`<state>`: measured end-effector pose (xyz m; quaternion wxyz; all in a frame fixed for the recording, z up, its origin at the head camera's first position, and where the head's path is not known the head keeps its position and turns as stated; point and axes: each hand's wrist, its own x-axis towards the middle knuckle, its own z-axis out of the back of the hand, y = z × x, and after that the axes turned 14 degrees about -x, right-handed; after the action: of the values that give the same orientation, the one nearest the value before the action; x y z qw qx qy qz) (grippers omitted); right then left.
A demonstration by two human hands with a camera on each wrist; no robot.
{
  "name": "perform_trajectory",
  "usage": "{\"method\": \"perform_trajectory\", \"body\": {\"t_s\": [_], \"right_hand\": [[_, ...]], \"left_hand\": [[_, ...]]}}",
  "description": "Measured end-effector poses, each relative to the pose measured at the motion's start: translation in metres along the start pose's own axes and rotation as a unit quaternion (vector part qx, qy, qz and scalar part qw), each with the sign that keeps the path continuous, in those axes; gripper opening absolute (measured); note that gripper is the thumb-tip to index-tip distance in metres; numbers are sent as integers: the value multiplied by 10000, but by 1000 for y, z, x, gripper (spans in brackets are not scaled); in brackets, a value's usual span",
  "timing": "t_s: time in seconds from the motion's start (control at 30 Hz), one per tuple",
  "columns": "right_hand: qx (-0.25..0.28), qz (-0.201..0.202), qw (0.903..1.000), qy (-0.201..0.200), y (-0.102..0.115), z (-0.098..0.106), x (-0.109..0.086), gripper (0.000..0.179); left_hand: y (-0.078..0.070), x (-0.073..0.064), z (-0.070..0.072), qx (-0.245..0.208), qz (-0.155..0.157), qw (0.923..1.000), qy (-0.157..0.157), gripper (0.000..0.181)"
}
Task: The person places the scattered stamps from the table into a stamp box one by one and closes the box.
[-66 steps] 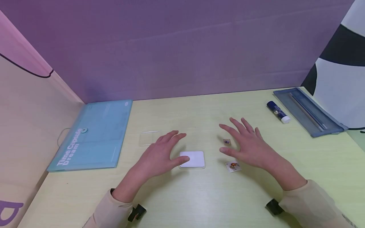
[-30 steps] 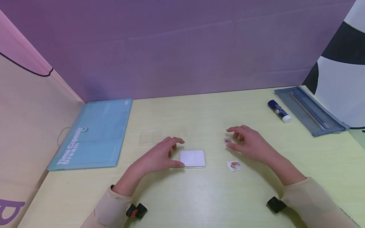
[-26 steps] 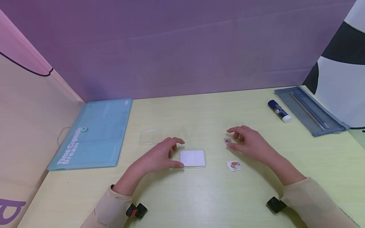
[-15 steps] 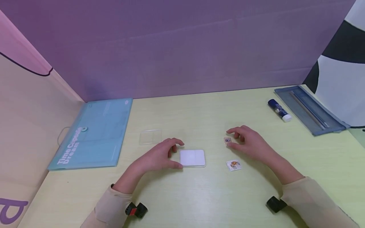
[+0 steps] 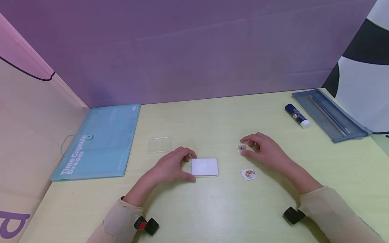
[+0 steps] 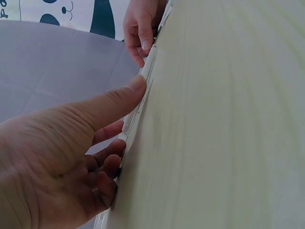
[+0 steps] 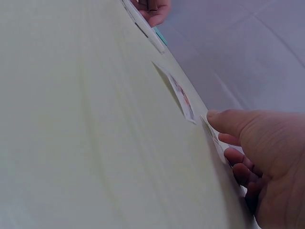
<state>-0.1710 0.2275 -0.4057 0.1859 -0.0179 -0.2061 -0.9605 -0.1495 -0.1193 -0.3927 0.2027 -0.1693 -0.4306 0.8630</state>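
Observation:
A small flat white case (image 5: 205,167) with rounded corners lies on the table near the middle. My left hand (image 5: 173,165) holds it at its left end, thumb at the near corner and forefinger at the far one. To the right, my right hand (image 5: 267,152) has thumb and forefinger on either side of a small stamp-like picture (image 5: 241,148) that lies flat, the other fingers curled under. In the right wrist view the thumb tip is right at that picture's edge. Nearer to me lies a larger stamp-like picture (image 5: 248,174) with an orange figure; its corners curl up slightly.
Behind my left hand is a clear plastic piece (image 5: 159,144). A blue folder (image 5: 100,141) takes up the table's left side. At the back right lie a glue stick (image 5: 297,115) and a blue mesh pouch (image 5: 331,116) with thin rods inside. A purple partition (image 5: 194,50) borders the back.
Both hands came down and inward from hovering with spread fingers, left to the white case, right to the smaller picture. Over the last second they have stayed nearly still.

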Motion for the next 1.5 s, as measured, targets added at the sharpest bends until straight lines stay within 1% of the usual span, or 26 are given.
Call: {"method": "perform_trajectory", "body": {"t_s": [0.07, 0.23, 0.43, 0.7, 1.1, 1.5], "right_hand": [[14, -2, 10000, -13, 0, 0, 1, 34], [74, -41, 10000, 12, 1, 0, 1, 33], [44, -26, 10000, -32, 2, 1, 0, 28], [38, -39, 10000, -38, 0, 0, -1, 27], [13, -78, 9999, -128, 2, -1, 1, 23], [47, -141, 9998, -102, 3, 0, 1, 21]], "left_hand": [[0, 0, -1, 67, 25, 10000, -47, 64], [2, -1, -3, 57, 58, 9998, -184, 63], [3, -2, -5, 41, -27, 9996, -269, 62], [4, -2, -6, -1, -90, 9997, -237, 61], [3, -3, -4, -21, -88, 9996, -270, 60], [2, -4, -4, -4, -100, 9996, -259, 60]]}}
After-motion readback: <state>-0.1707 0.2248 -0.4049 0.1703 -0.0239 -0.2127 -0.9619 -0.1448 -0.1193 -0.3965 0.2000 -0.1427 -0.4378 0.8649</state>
